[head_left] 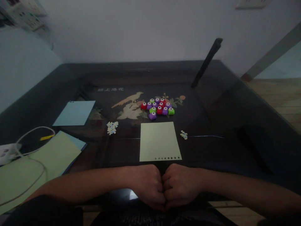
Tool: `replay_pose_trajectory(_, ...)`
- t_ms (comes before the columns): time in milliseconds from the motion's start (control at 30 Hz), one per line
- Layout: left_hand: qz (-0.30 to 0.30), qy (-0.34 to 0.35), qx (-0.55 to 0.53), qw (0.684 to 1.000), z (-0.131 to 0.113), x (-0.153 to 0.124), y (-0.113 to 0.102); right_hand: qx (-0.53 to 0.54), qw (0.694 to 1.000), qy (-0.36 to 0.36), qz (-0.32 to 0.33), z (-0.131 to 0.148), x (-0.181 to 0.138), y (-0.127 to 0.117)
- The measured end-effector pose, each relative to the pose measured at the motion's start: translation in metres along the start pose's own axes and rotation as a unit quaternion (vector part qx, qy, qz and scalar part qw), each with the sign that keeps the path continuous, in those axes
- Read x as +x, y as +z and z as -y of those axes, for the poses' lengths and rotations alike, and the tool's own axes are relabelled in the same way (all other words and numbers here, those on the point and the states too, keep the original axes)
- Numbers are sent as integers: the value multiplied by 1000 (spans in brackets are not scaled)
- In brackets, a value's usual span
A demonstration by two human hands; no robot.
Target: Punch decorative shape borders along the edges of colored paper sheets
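My left hand point(147, 185) and my right hand point(182, 185) are closed into fists, knuckles touching, at the table's front edge. Nothing shows in either of them; a ring is on a right finger. Just beyond them lies a pale yellow sheet of paper point(158, 141), with a row of small dark star-shaped holes along the right part of its near edge. Behind the sheet, several small craft punches point(159, 110) in red, purple and green stand in a cluster, their white tops marked with dark shapes. Small pale paper cut-outs point(112, 128) lie left of the sheet, and a smaller heap point(183, 135) lies right.
The dark, glossy table point(117, 72) has a bird picture inlaid. A light blue sheet point(74, 113) lies at left, with stacked coloured paper point(54, 153), a white cable point(35, 128) and a power strip point(9, 153) nearer. A dark upright bar point(207, 62) rises at back right.
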State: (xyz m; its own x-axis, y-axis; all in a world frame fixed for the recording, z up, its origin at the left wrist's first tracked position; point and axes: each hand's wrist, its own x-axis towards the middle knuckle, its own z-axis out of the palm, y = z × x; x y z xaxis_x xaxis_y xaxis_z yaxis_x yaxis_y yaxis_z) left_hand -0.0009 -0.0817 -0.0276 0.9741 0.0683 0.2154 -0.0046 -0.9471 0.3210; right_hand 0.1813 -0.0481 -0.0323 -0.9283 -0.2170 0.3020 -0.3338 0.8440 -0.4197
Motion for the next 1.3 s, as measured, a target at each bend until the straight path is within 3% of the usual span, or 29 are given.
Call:
replay_pose_trajectory(300, 10, -10, -6, 1000, -1, 2, -5, 41, 999, 5, -26, -1, -1, -2)
replay_pose_trajectory(433, -18, 4, -5, 1000, 0, 1, -4, 65, 997, 14, -29, -1, 0, -6)
replay_pose_trajectory(1300, -45, 5, 7, 999, 1, -2, -1, 61, 996, 28, -54, 1, 4, -11)
